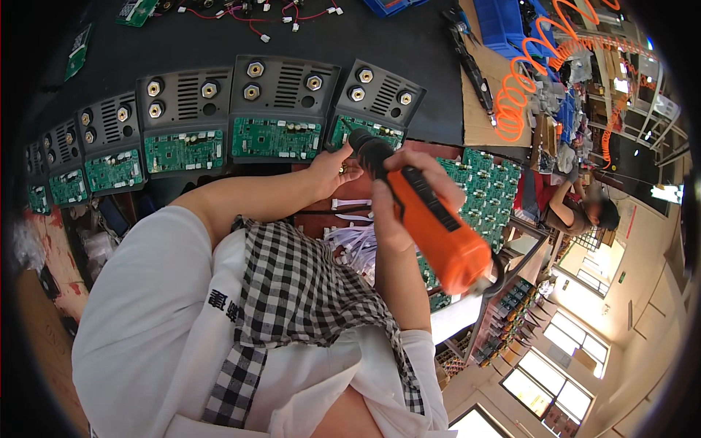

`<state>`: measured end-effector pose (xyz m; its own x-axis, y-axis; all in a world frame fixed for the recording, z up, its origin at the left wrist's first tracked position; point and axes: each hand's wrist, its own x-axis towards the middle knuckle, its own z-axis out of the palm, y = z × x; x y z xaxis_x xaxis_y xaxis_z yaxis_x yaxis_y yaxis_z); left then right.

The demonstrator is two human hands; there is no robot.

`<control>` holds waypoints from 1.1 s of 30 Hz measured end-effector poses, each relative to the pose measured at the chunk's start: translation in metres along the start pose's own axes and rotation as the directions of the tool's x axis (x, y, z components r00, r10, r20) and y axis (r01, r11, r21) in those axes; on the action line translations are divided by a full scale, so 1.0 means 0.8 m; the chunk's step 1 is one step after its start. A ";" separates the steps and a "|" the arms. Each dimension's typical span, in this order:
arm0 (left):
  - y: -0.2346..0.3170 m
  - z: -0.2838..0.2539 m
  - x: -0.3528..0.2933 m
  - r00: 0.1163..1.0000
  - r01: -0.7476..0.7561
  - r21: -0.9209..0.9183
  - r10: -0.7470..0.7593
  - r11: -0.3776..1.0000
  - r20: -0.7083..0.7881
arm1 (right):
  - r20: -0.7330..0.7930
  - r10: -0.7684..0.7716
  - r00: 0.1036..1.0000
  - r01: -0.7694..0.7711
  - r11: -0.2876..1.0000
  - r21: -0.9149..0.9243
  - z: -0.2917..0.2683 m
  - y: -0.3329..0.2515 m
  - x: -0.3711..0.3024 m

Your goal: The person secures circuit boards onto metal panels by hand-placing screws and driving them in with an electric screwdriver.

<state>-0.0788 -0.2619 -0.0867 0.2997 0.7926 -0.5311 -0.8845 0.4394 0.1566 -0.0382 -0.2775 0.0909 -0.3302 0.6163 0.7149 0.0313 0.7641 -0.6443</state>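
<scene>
My right hand (409, 191) is wrapped around an orange and black electric screwdriver (445, 226). Its black nose points up and left, with the bit over the green circuit board (343, 131) in the rightmost grey housing panel (381, 93). Close by the screwdriver's nose, my left hand (334, 172) rests at that panel's near edge, fingers curled. Something small and brassy shows among those fingers, too small to name. Left of it lies another grey panel (281, 80) with its own board (276, 139).
More grey panels with boards (182, 150) line the black bench (190, 44) leftward. White-plugged cables (354, 239) and stacked green boards (478, 190) lie near my right arm. An orange coiled hose (511, 109) hangs at right by blue bins (500, 25). Another person (573, 204) works beyond.
</scene>
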 end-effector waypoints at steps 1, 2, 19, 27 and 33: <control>0.000 -0.001 -0.002 0.999 0.025 0.004 -0.025 1.000 0.039 | 0.036 -0.055 0.998 0.055 0.998 -0.022 0.000 0.006 -0.005; 0.000 -0.002 -0.005 0.998 0.028 0.013 -0.029 1.000 0.057 | 0.047 -0.068 0.997 0.069 0.997 -0.018 0.002 0.009 -0.004; 0.028 -0.010 0.075 0.998 -0.033 0.007 0.033 0.999 0.048 | -0.026 0.129 0.991 -0.128 0.991 0.050 0.033 0.089 0.057; 0.029 -0.039 0.023 0.985 0.109 0.167 -0.130 0.980 0.117 | -0.449 0.267 0.853 -0.156 0.950 0.271 0.013 -0.002 0.016; 0.037 -0.062 -0.060 0.970 0.133 0.513 -0.218 0.848 0.109 | -0.437 0.300 0.848 -0.172 0.936 0.308 -0.038 -0.048 -0.065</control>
<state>-0.1374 -0.3079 -0.0979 0.5221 0.7190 -0.4588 -0.5270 0.6949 0.4893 0.0065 -0.3333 0.0870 0.1415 0.8352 0.5315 -0.2046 0.5500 -0.8097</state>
